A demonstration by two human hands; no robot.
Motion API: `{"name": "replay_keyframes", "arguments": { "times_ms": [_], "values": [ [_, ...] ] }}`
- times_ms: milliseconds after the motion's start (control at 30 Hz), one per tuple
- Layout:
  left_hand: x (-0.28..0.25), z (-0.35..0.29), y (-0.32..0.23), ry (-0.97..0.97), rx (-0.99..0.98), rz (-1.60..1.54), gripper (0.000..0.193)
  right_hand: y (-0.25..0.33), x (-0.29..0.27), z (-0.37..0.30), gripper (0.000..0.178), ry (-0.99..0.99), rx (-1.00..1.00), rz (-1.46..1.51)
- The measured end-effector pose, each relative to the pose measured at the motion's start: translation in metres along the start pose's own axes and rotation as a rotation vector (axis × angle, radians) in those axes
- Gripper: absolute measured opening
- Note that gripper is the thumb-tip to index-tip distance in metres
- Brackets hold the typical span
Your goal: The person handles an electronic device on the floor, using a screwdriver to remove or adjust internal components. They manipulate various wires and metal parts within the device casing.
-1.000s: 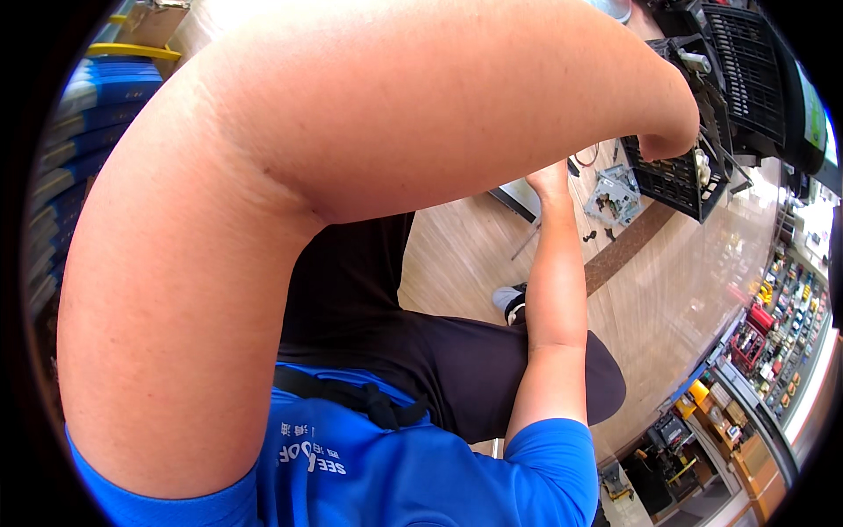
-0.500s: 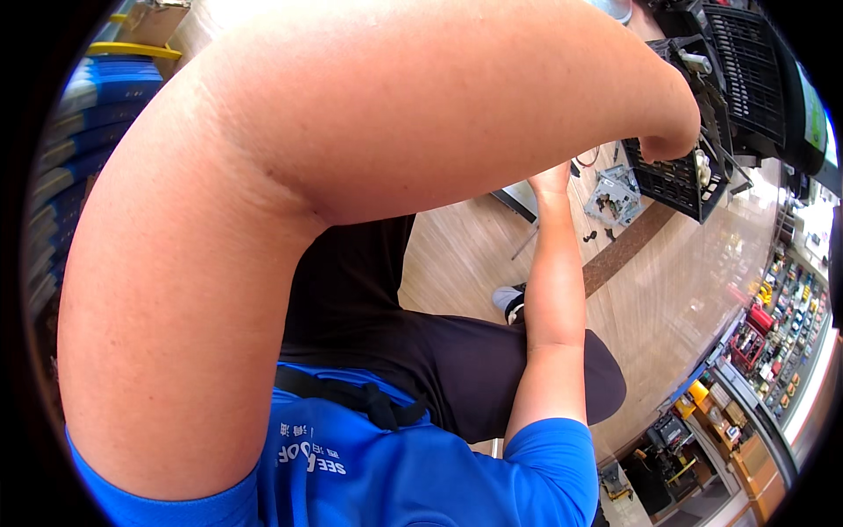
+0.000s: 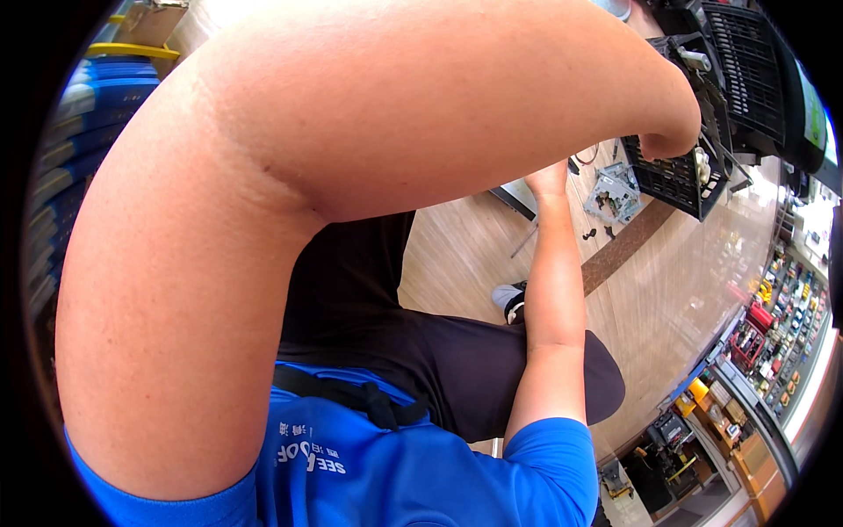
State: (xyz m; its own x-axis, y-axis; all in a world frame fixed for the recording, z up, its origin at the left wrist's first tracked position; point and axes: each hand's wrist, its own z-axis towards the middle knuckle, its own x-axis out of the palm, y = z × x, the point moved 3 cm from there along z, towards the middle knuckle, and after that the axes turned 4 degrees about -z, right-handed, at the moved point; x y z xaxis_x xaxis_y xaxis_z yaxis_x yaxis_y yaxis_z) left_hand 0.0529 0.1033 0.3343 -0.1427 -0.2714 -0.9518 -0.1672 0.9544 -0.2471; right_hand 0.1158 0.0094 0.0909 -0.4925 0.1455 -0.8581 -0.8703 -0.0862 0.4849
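My left arm crosses the upper part of the view, and its hand point(image 3: 674, 132) bends down at the rim of a black plastic crate point(image 3: 652, 180). Most of that hand's fingers are hidden. White and dark pieces lie in the crate. My right forearm reaches forward below the left one, ending in my right hand point(image 3: 549, 179), whose fingers the left forearm covers. Close to it are a flat dark-edged panel point(image 3: 515, 202) and a thin rod point(image 3: 524, 243). A silvery metal plate with small parts point(image 3: 613, 193) lies between the right hand and the crate, beside small black pieces point(image 3: 590, 234).
Another black crate point(image 3: 745, 79) stands at the far right. Blue and white stacked items point(image 3: 110, 92) line the left side, near a yellow bar point(image 3: 132, 50) and a cardboard box point(image 3: 158, 22). A dark strip point(image 3: 623, 249) crosses the floor. Shelves of small goods point(image 3: 786, 329) fill the right edge.
My left upper arm and elbow have shifted very slightly up and left. Both hands and the things on the floor look unchanged.
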Motion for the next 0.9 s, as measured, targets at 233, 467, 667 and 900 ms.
{"name": "replay_keyframes", "arguments": {
  "times_ms": [233, 467, 667, 900],
  "values": [
    [0.007, -0.006, -0.003, 0.010, -0.003, 0.002, 0.029, 0.022, -0.007, 0.003, 0.013, 0.076, 0.053, -0.153],
    [-0.001, -0.003, 0.002, 0.004, 0.001, 0.007, 0.029, 0.001, 0.005, 0.006, 0.033, 0.067, -0.020, -0.125],
    [0.010, -0.009, -0.004, 0.017, -0.007, 0.005, 0.029, 0.012, 0.001, 0.004, 0.037, 0.081, 0.092, -0.162],
    [0.005, 0.000, -0.002, 0.008, 0.001, 0.012, 0.030, -0.014, 0.006, 0.004, 0.033, 0.080, 0.036, -0.113]
  ]
}}
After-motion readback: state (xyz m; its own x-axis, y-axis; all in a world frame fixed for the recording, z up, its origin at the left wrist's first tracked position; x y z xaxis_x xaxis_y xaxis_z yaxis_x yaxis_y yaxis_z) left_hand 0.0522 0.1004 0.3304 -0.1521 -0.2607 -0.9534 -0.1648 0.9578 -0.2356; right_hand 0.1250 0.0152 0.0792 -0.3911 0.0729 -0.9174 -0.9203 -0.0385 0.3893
